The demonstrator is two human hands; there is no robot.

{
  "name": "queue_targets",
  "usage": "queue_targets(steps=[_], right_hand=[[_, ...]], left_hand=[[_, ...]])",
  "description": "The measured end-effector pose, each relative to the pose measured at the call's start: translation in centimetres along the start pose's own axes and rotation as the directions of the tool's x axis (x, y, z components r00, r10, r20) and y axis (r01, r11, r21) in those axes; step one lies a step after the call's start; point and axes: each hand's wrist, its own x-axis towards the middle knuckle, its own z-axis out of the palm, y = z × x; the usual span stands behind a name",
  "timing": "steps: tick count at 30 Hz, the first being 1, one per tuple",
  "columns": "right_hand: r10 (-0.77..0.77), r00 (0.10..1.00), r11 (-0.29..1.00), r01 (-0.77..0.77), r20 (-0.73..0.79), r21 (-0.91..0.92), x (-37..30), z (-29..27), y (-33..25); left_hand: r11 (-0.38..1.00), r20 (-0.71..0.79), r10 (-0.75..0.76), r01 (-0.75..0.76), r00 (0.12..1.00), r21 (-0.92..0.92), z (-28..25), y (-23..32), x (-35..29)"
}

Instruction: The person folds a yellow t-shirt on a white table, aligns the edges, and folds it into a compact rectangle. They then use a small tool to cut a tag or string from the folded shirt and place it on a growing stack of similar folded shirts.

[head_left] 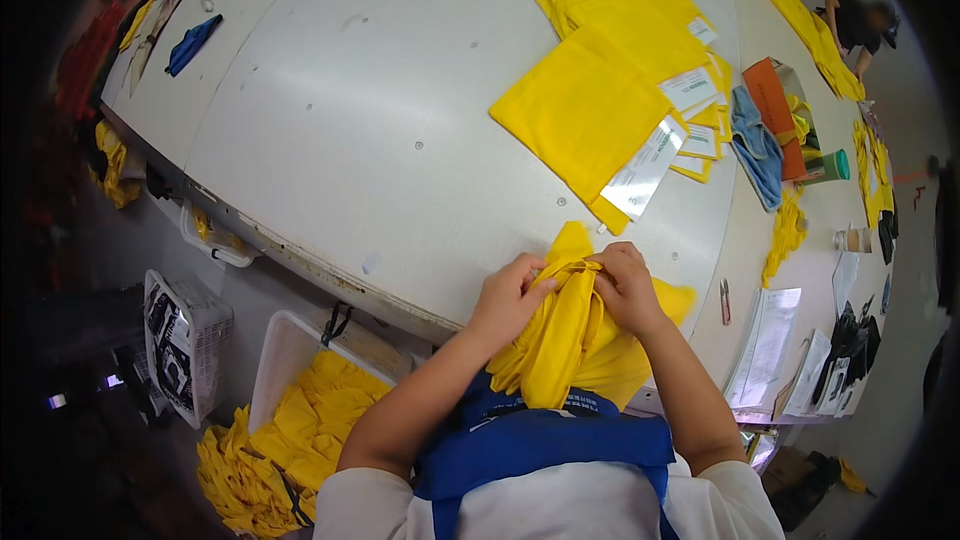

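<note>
A bunched piece of yellow fabric (565,355) hangs over the table's near edge, in front of my blue apron. My left hand (513,298) pinches its upper part from the left, thumb and fingers closed on the folds. From the other side my right hand (626,288) grips the same gathered part, close to the left. The fabric's full shape is hidden in its folds. Just beyond my hands lie several folded yellow fabric pieces (580,110), overlapping in a pile, with white printed sheets (645,168) at their right corners.
Thread snips (725,302) and papers (765,345) lie to the right. Beyond them are a green cup (828,167), an orange box (773,115) and blue cloth (755,148). A white bin (272,345) stands lower left beside heaped yellow fabric (310,420). A person (855,25) is at far right.
</note>
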Motion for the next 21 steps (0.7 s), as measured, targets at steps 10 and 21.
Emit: queue_targets(steps=[10,21], right_hand=[[0.066,0.997,0.997,-0.065,-0.032,0.043,1.6,0.2,-0.6],[0.062,0.998,0.959,-0.059,-0.001,0.276,1.3,3.4,0.4]], left_hand=[[0.809,-0.079,0.482,-0.409,0.873,0.422,1.4,1.0,-0.1],[0.713,-0.064,0.420,-0.285,0.905,0.641,-1.0,-0.7,2.0]])
